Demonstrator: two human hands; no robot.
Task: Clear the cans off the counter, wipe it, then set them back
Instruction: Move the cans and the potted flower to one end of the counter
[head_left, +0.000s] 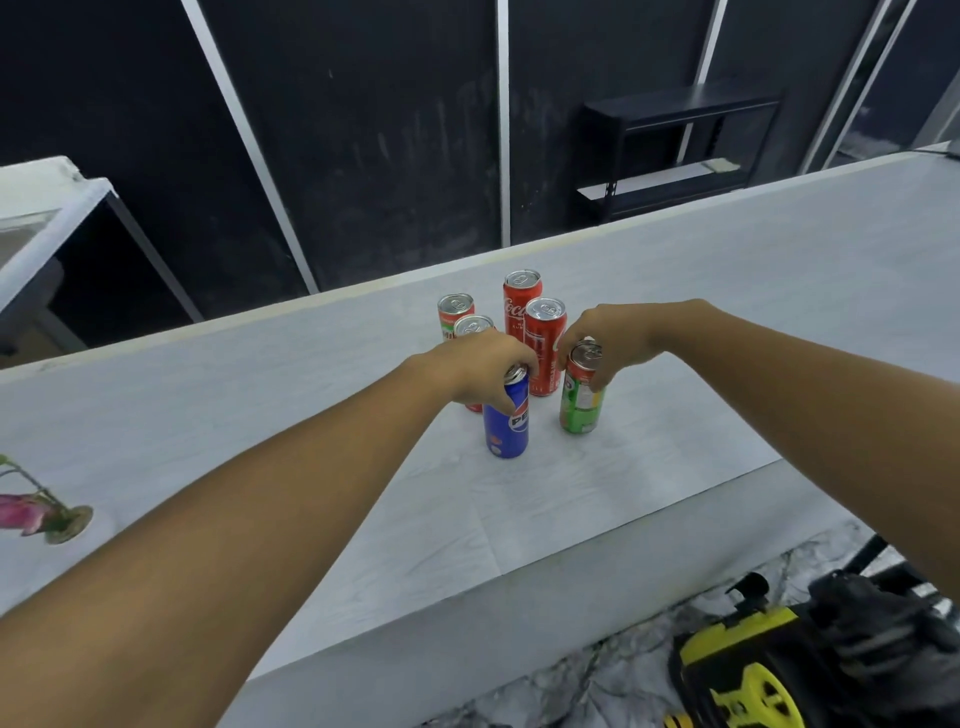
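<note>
Several drink cans stand in a cluster on the white counter. My left hand grips the top of a blue Pepsi can at the front. My right hand grips the top of a green can beside it. Behind them stand two red Coca-Cola cans, one nearer and one at the back. Two more cans with red labels, one behind the other, are partly hidden by my left hand.
A small vase with pink flowers sits at the counter's left. A yellow and black machine lies on the floor at the lower right. A black shelf stands beyond the counter's far edge.
</note>
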